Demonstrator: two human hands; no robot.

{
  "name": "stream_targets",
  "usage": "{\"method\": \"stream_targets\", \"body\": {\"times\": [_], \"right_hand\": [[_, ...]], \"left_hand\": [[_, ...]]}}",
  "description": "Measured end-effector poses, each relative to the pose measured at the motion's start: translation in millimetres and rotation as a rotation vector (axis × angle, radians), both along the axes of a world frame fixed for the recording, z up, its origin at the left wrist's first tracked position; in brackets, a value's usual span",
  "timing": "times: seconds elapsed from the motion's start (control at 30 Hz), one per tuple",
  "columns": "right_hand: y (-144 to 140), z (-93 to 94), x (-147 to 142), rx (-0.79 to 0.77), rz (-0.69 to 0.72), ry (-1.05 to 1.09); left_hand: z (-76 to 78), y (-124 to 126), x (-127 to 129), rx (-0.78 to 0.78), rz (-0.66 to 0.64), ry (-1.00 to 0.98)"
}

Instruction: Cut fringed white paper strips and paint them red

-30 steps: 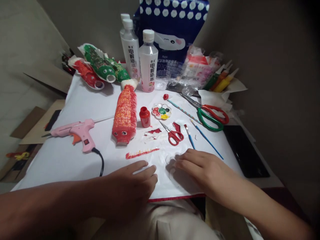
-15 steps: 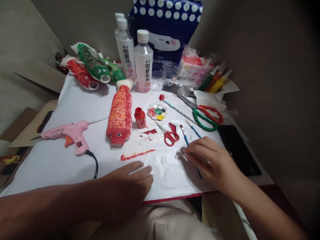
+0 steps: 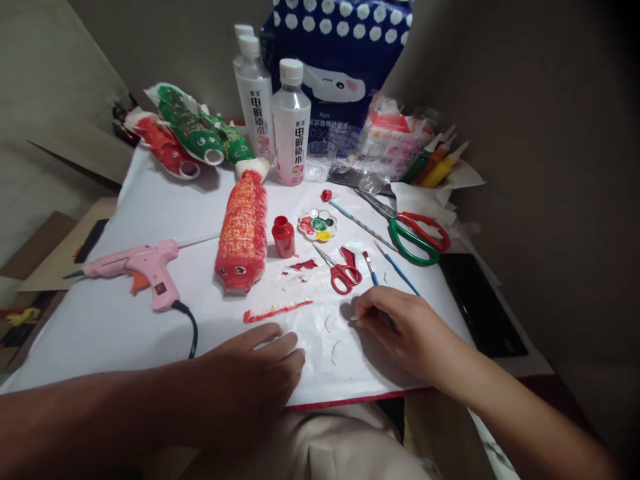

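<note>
My left hand [image 3: 270, 357] lies palm down on the white-covered table, fingers stretched out, just below a strip of red and yellow paint [image 3: 277, 311]. With thumb and fingers pinched together, my right hand [image 3: 395, 327] is low over the sheet; whatever sits between the fingertips is too small to make out. Under that hand runs a blue-handled brush [image 3: 371, 267], its handle mostly hidden. A thinner blue brush [image 3: 397, 268] lies beyond it. Thin curved slivers [image 3: 336, 352] are scattered between my hands. Small red-handled scissors [image 3: 343, 277] rest above them.
A red-painted fish [image 3: 242, 230] lies left of a red paint bottle [image 3: 284, 238] and a flower-shaped palette [image 3: 319, 225]. A pink glue gun [image 3: 155, 263] is at left. Large scissors [image 3: 413, 239] and a black phone-like slab [image 3: 480, 307] are at right. Drink bottles [image 3: 291, 127] stand behind.
My right hand has shifted a little left, and its fingers have drawn together into a pinch, uncovering more of the thin brush. My left hand has stayed in place.
</note>
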State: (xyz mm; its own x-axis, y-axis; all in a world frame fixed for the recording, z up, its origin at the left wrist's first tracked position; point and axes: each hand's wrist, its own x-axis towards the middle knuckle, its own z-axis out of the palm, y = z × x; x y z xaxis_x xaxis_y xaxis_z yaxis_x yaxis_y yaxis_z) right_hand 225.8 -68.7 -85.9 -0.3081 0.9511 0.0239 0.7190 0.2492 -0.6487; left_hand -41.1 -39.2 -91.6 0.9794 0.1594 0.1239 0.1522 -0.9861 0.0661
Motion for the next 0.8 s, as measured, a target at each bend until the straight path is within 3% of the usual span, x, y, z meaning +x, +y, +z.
{"method": "stream_targets", "body": {"times": [0.1,0.2,0.4,0.57,0.8], "right_hand": [[1,6.1,-13,0.003,0.053,0.174],[3,5.1,-31,0.019,0.095,0.183],[4,-7.3,-55,0.069,0.092,0.008],[0,-9.8,-58,0.192,0.172,-0.259],[0,-9.7,-61,0.308,0.221,-0.314]], "left_hand": [[-5.6,1,-5,-0.037,-0.064,-0.101],[-8.1,0,-7,-0.033,-0.055,-0.166],[-10.1,-2,-9,0.029,-0.053,-0.223],[-11.9,-4,-7,0.034,0.065,-0.221],[-3.8,-1,0,0.047,0.08,-0.097]]}}
